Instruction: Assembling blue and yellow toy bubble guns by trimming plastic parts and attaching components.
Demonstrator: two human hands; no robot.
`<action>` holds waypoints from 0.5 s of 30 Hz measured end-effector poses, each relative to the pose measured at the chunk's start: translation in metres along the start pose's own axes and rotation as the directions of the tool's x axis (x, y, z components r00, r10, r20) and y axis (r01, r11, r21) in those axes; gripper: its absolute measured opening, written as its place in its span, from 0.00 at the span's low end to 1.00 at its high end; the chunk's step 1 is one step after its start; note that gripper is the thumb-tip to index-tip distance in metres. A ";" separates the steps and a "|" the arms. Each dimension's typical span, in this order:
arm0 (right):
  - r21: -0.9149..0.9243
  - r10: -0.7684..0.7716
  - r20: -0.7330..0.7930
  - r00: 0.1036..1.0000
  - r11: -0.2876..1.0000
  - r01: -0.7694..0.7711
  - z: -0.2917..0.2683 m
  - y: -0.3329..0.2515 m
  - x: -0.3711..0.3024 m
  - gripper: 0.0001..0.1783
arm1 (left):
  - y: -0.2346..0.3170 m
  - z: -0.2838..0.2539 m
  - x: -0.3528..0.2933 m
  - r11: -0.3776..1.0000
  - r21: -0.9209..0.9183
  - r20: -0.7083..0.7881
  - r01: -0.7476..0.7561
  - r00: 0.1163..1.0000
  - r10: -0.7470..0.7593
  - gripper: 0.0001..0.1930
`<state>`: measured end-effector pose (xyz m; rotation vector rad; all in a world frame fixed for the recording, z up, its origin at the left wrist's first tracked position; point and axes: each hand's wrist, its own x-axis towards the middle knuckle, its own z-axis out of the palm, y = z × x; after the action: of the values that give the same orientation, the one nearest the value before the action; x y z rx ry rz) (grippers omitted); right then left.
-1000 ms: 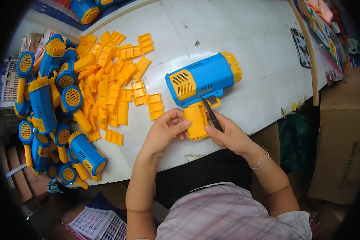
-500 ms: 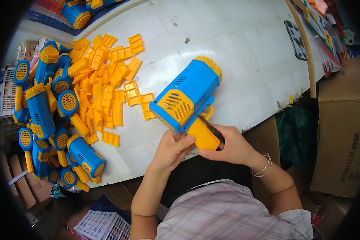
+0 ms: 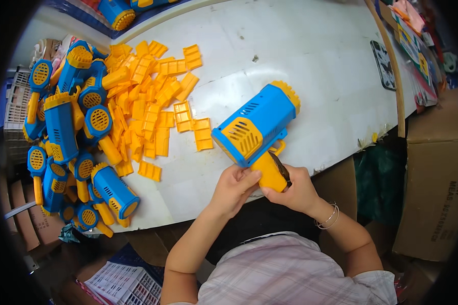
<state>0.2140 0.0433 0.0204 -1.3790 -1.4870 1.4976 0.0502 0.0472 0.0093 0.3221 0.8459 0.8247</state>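
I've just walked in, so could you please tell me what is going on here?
The person's left hand and right hand hold a blue-and-yellow toy by its yellow handle over the white table's near edge. A dark item lies along the handle beside the right hand. Loose yellow panels and a pile of similar toys are to the left.
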 end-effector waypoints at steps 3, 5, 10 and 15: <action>0.084 0.103 0.039 0.994 0.991 -0.106 -0.006 -0.009 -0.002 0.18 | 0.000 -0.012 0.003 0.996 -0.075 0.117 0.045 0.993 -0.036 0.25; 0.110 0.169 0.059 0.984 0.978 -0.175 -0.007 -0.010 -0.003 0.18 | 0.000 -0.014 0.006 0.980 -0.181 0.179 0.089 0.982 -0.056 0.27; -0.165 -0.037 -0.088 0.995 0.986 0.022 -0.005 -0.009 0.001 0.20 | -0.006 -0.011 0.008 0.990 -0.135 0.142 0.049 0.989 -0.030 0.26; -0.204 -0.014 -0.116 0.993 0.979 -0.010 -0.004 -0.005 -0.002 0.19 | -0.004 0.000 0.003 0.995 -0.089 0.059 0.040 0.998 -0.035 0.22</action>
<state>0.2169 0.0434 0.0258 -1.5556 -1.6026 1.2663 0.0535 0.0465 0.0051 0.2484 0.7563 0.8121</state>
